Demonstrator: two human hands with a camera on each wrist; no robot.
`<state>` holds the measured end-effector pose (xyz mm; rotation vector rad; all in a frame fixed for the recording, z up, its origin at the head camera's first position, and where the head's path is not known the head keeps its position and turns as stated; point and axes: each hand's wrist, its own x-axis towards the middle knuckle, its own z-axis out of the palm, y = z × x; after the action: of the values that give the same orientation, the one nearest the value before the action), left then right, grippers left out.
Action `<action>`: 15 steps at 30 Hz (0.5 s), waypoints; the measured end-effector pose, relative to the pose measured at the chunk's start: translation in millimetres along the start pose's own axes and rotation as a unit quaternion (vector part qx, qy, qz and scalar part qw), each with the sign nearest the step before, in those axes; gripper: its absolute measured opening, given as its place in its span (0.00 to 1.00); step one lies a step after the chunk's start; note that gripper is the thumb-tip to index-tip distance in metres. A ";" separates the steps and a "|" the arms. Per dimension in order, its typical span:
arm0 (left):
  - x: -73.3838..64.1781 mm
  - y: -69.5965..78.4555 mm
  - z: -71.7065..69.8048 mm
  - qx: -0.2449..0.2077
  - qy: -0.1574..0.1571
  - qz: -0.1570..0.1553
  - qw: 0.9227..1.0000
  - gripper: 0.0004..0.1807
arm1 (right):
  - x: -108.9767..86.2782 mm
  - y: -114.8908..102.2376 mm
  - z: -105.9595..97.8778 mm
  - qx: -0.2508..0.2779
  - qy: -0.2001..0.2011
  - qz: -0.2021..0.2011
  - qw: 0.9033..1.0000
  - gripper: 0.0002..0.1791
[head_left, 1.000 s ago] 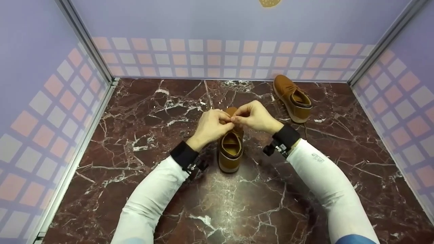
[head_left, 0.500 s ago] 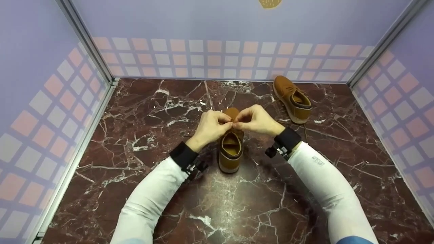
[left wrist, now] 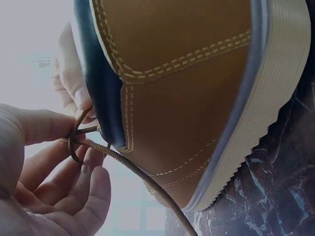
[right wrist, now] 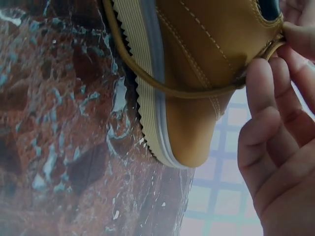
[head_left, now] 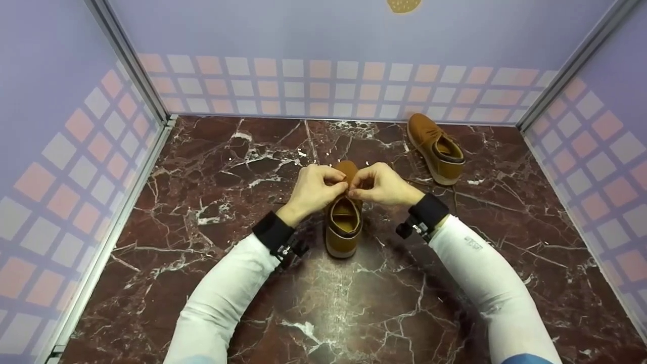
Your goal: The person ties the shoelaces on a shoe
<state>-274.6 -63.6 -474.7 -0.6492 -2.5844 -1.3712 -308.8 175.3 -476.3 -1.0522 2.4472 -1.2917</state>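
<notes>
A tan lace-up shoe point(head_left: 342, 243) stands on the floor before me, toe pointing away. Over its lacing, my left hand point(head_left: 316, 188) and right hand point(head_left: 382, 186) meet closely. In the left wrist view, thumb and forefinger of the left hand pinch a brown shoelace point(left wrist: 147, 182) where it crosses into a small loop; a loose length hangs down the shoe's side. The right wrist view has my right fingers point(right wrist: 260, 81) pinching the lace point(right wrist: 192, 93) close to the eyelets, with a length drooping beside the sole. The exact crossing is partly hidden by fingers.
The matching tan shoe point(head_left: 435, 146) stands at the back right, near the back wall point(head_left: 303, 86), a lace trailing from it. Dark red marbled floor point(head_left: 212, 212) surrounds both shoes. Tiled-pattern walls also rise on the left and right.
My right hand has moved slightly down and outward, so a small gap now shows between the two hands' fingertips. The left hand and both shoes have stayed nearly still.
</notes>
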 end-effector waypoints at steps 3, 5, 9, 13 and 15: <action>0.1 0.4 0.7 0.002 0.006 0.004 1.000 0.09 | -3.5 1.2 -4.0 0.026 -0.007 0.035 0.999 0.03; 0.4 0.8 1.1 0.000 0.008 0.003 1.000 0.09 | -5.0 2.9 -6.8 0.032 -0.012 0.047 0.998 0.04; 0.3 1.3 1.6 -0.013 0.005 -0.010 1.000 0.09 | -6.3 4.4 -10.1 0.027 -0.022 0.045 0.998 0.04; 0.0 1.3 2.1 -0.020 -0.002 -0.007 1.000 0.09 | -5.4 4.8 -8.9 0.029 -0.019 0.044 0.998 0.04; -0.2 1.1 2.4 -0.023 -0.005 -0.002 1.000 0.09 | -4.5 5.1 -7.1 0.032 -0.014 0.047 0.998 0.04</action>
<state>-273.8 -61.1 -475.3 -0.6602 -2.5688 -1.4366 -311.4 184.9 -476.7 -0.9226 2.3873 -1.3069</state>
